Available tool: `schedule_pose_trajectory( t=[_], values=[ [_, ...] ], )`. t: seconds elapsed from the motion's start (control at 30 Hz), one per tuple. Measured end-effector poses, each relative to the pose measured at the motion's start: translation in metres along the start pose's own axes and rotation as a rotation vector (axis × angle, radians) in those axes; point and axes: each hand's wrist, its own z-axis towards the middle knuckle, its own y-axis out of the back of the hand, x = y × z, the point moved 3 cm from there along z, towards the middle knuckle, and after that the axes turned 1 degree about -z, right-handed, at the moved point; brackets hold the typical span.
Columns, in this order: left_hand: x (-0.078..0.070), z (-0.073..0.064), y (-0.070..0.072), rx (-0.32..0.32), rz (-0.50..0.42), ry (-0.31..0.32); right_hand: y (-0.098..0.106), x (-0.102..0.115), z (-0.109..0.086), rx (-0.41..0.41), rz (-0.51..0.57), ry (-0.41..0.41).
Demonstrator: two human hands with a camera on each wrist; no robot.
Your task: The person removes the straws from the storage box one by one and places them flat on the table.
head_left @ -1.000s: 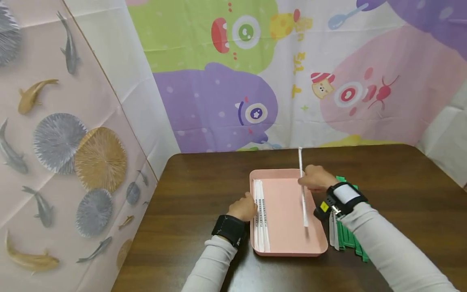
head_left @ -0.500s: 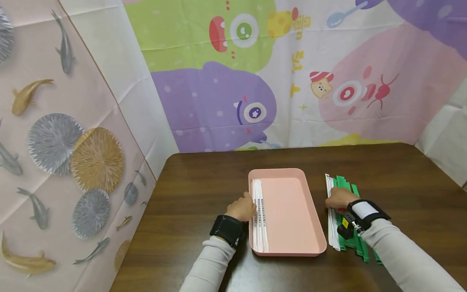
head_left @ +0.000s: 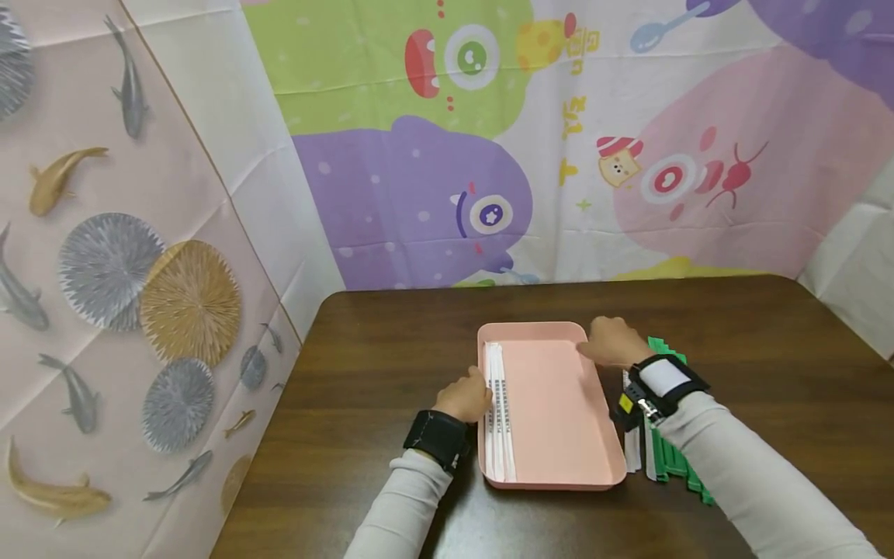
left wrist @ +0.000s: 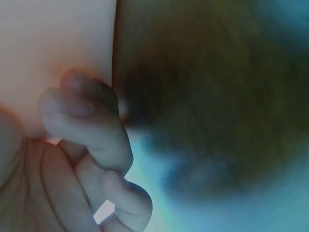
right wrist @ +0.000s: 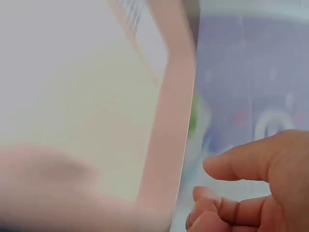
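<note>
A pink tray [head_left: 552,419] lies on the table with several white paper-wrapped chopsticks [head_left: 500,442] along its left side, printed lettering on their sleeves. My left hand [head_left: 464,397] grips the tray's left rim; its curled fingers [left wrist: 89,118] show at the edge in the left wrist view. Over the far right corner of the tray is my right hand [head_left: 613,341]. In the right wrist view its thumb [right wrist: 236,162] and loosely bent fingers stand apart with nothing between them, beside the tray rim [right wrist: 166,130].
Right of the tray lie green-wrapped strips [head_left: 670,454] in a row, with white-wrapped chopsticks [head_left: 632,454] at their left, partly hidden under my right wrist. The brown table [head_left: 391,349] meets a cartoon-printed cloth [head_left: 419,202] at its far edge.
My right hand held a white-wrapped chopstick packet above the tray, moved right to the pile, and is now back at the tray's far corner without it. My left hand stays put.
</note>
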Motion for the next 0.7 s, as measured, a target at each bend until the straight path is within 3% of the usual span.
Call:
schedule_pose_trajectory(
  t=[0.1, 0.23, 0.4, 0.7],
  values=[
    [-0.001, 0.001, 0.0, -0.001, 0.001, 0.005, -0.023, 0.037, 0.007, 0.021, 0.009, 0.071],
    [-0.004, 0.003, -0.002, -0.002, 0.002, -0.005, -0.061, 0.065, 0.012, 0.116, 0.032, 0.068],
    [-0.005, 0.003, -0.007, 0.007, 0.008, -0.012, -0.09, 0.072, 0.014, 0.146, 0.0, 0.018],
    [-0.007, 0.001, -0.008, -0.001, 0.01, -0.013, -0.104, 0.079, 0.013, 0.09, -0.069, -0.047]
  ],
)
